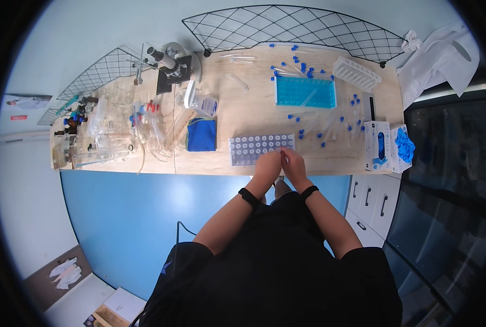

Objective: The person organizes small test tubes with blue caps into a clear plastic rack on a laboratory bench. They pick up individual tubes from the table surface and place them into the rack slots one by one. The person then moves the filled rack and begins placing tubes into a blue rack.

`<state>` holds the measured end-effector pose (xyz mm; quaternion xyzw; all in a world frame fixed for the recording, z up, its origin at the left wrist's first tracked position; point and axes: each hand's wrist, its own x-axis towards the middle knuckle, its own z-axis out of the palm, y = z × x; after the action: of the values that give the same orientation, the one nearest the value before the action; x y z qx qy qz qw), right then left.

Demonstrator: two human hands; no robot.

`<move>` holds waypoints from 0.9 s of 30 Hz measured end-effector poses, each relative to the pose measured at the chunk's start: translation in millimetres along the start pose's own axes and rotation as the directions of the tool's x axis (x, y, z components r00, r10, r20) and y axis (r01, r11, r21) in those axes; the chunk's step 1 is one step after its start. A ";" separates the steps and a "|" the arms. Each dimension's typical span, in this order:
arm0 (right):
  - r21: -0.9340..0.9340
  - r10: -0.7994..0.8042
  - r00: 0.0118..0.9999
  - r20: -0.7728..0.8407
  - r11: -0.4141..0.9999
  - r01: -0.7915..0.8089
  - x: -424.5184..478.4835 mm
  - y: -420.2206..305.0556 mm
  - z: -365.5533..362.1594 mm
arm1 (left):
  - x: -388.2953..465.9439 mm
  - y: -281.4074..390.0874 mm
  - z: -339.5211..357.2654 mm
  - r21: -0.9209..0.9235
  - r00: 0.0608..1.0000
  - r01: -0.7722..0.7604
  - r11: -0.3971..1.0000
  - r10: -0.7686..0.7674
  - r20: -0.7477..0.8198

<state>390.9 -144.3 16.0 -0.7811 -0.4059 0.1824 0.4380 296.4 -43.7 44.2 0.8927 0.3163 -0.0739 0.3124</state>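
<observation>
A clear plastic tube rack (pixel 262 150) lies near the bench's front edge, with rows of small white-capped tubes in it. Over its right front part, my left hand (pixel 268 164) and my right hand (pixel 293 164) meet with their fingertips close together. The fingers hide whatever may be between them, so I cannot tell if either hand holds a tube. Behind and to the right stands a turquoise tube rack (pixel 305 92) with a clear tube lying across it. Glass tubes with blue caps (pixel 320 135) are scattered around that rack.
A folded blue cloth (pixel 201 135), a clear plastic bottle (pixel 205 105) and a microscope (pixel 170 65) stand left. Assorted glassware (pixel 108 122) crowds the far left. At right are a white tube rack (pixel 356 73) and glove boxes (pixel 377 145). A black wire grid (pixel 292 25) borders the back.
</observation>
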 end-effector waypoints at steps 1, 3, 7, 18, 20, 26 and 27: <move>0.010 0.009 1.000 0.007 1.000 -0.009 0.1 1.2 0.3 | -0.2 1.0 0.2 0.003 1.000 0.008 1.000 -0.008 -0.008; 0.030 0.026 0.999 0.020 0.999 -0.027 0.1 3.7 0.7 | -1.0 2.9 0.6 0.009 0.999 0.022 1.000 -0.022 -0.023; 0.001 -0.015 0.999 0.039 1.000 0.015 1.5 2.3 -1.3 | -1.1 -4.5 7.5 -0.001 1.000 0.018 1.000 -0.018 -0.012; 0.128 -0.004 0.999 0.035 0.992 -0.001 17.5 -35.4 -50.2 | 1.6 8.0 -78.5 -0.373 0.944 0.255 0.892 -0.147 0.295; 0.134 -0.037 0.997 0.066 0.991 0.028 45.2 -50.3 -65.6 | 11.9 14.7 -107.1 -0.478 0.960 0.253 0.841 -0.158 0.230; 0.167 -0.097 0.988 0.118 0.983 0.077 160.2 -54.8 -75.1 | 79.6 -18.4 -153.4 -0.830 0.946 0.283 0.482 -0.283 0.158; 0.160 -0.116 0.988 0.107 0.982 0.098 182.0 -48.6 -70.9 | 92.7 -19.9 -158.0 -0.845 0.945 0.268 0.463 -0.298 0.137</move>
<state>523.2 -23.9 108.3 -0.7100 -0.4565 0.2344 0.4822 347.0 111.9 128.9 0.5586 0.4594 0.0540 0.6885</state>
